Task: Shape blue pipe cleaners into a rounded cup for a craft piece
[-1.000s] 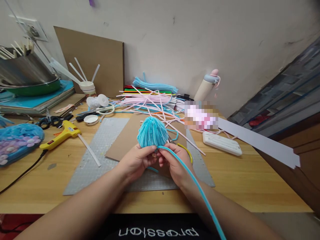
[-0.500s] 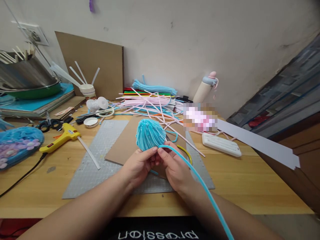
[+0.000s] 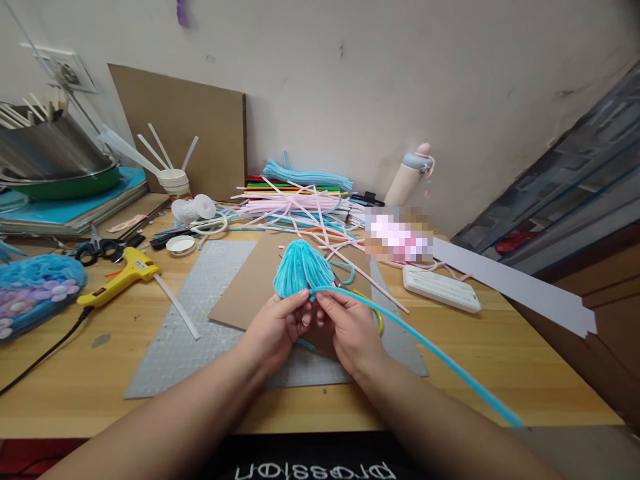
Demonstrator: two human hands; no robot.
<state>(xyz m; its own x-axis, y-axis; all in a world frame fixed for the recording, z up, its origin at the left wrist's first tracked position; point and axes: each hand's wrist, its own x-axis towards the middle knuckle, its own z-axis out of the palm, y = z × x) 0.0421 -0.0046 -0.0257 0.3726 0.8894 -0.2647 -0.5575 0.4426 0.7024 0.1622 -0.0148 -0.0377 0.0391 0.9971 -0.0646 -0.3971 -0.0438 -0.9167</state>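
A fan-shaped bundle of blue pipe cleaners point(image 3: 303, 268) is held up over the cardboard, its narrow crown pointing away from me. My left hand point(image 3: 280, 327) pinches its lower edge between thumb and fingers. Beside it, my right hand point(image 3: 353, 330) is closed on a long blue pipe cleaner point(image 3: 430, 340) right where it meets the bundle. From that pinch the strand's loose length runs out to the right and down past the table edge. The fingertips of both hands nearly touch and partly hide the joint.
A brown cardboard sheet point(image 3: 250, 293) lies on a grey cutting mat point(image 3: 170, 360). To the left are a yellow glue gun point(image 3: 120, 277), scissors point(image 3: 103, 250) and a blue flowered piece point(image 3: 40, 293). Behind are piled pipe cleaners point(image 3: 300, 207); at right, a white power strip point(image 3: 441, 289).
The bundle has tipped and spread into a wider fan. The strand's loose end has swung outward to the right, and my right hand has shifted slightly.
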